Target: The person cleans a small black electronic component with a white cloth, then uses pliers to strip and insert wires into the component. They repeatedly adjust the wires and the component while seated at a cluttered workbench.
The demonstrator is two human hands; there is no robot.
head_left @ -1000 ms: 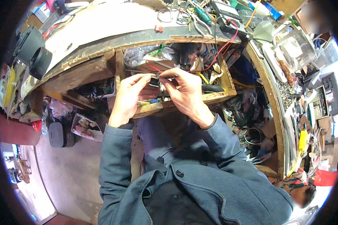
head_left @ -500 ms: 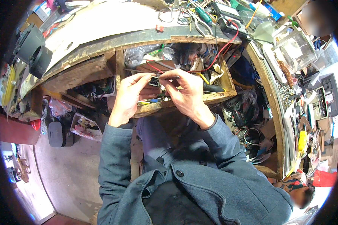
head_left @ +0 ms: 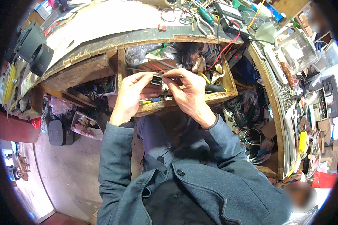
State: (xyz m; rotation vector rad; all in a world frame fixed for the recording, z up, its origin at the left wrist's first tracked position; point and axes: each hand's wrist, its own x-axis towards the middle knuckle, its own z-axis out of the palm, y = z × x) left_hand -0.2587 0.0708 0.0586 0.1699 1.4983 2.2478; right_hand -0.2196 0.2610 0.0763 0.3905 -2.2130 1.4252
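Between my two hands, above an open wooden drawer [head_left: 184, 101], is a small dark rectangular piece with pale edges [head_left: 156, 80]; its exact kind is too small to make out. My left hand [head_left: 130, 93] pinches its left side with thumb and forefinger, the other fingers curled beneath. At its right side, my right hand [head_left: 187, 88] is closed in a pinch with thumb and fingertips together. Those fingertips partly cover the piece. A red test lead [head_left: 229, 44] runs from a black meter [head_left: 229, 17] on the bench down into the drawer behind my hands.
On the bench lie scissors [head_left: 168, 15], pliers [head_left: 203, 27], a green-handled tool [head_left: 205, 15] and a small red part [head_left: 162, 27]. A black cylindrical device [head_left: 40, 60] stands at the left. Clutter fills the right-hand bench. A dark case [head_left: 56, 133] and a scrap box [head_left: 87, 125] stand on the floor.
The whole view has shifted slightly. Both hands keep nearly the same pinch around the small dark piece, which shows a little more of its surface.
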